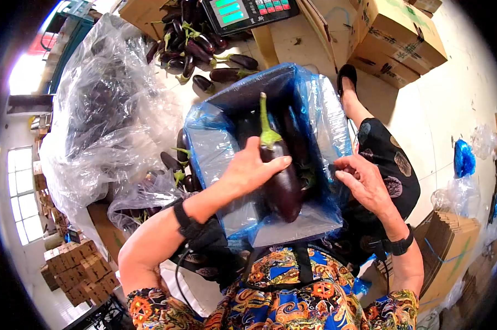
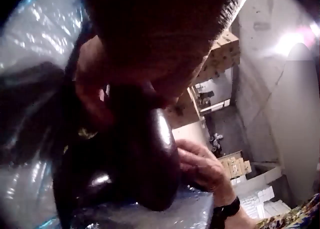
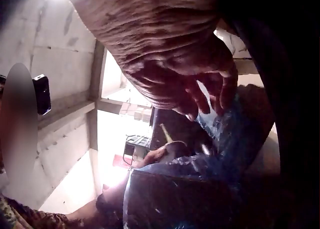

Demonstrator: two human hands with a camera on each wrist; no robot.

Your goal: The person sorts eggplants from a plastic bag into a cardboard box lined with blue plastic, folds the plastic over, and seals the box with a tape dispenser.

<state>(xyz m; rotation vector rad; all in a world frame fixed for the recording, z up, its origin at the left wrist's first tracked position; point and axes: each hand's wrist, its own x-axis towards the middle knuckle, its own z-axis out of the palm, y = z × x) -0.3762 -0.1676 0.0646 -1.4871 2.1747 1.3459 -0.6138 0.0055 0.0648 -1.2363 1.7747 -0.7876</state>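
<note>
Eggplant (image 1: 283, 190): held over blue-lined box (image 1: 207, 146), stem (image 1: 265, 118) pointing forward
Left grip (image 1: 253, 168): curled round eggplant, thumb across it
Right grip (image 1: 365, 180): bent fingers at liner's (image 1: 326, 113) right edge; cannot tell if holding it
Beyond box: loose eggplants (image 1: 200, 49), scale (image 1: 250, 12)

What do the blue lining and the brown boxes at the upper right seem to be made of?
The blue lining looks like thin, glossy plastic film, judging by its creases, bright glints and see-through patches. The brown boxes seem to be cardboard, perhaps corrugated: their faces are matt, with dark printing.
</note>
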